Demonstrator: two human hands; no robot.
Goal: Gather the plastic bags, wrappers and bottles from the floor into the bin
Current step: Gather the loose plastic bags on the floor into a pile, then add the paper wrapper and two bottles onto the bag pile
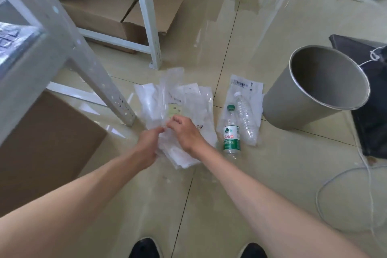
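A heap of clear plastic bags and wrappers [178, 98] lies on the tiled floor in front of me. My left hand [148, 144] and my right hand [184, 132] both pinch the near edge of that heap, fingers closed on the plastic. To the right lie a green-labelled bottle [231, 132] and a clear unlabelled bottle [246, 119], both on a flat wrapper with a printed label [246, 86]. The grey round bin [314, 88] stands further right, tilted towards me, its inside bare.
A white metal rack leg [109, 90] stands just left of the heap, with cardboard boxes [41, 144] under and behind it. A black bag [372, 98] and loose white cables [356, 165] lie right of the bin. My shoes [144, 249] show at the bottom.
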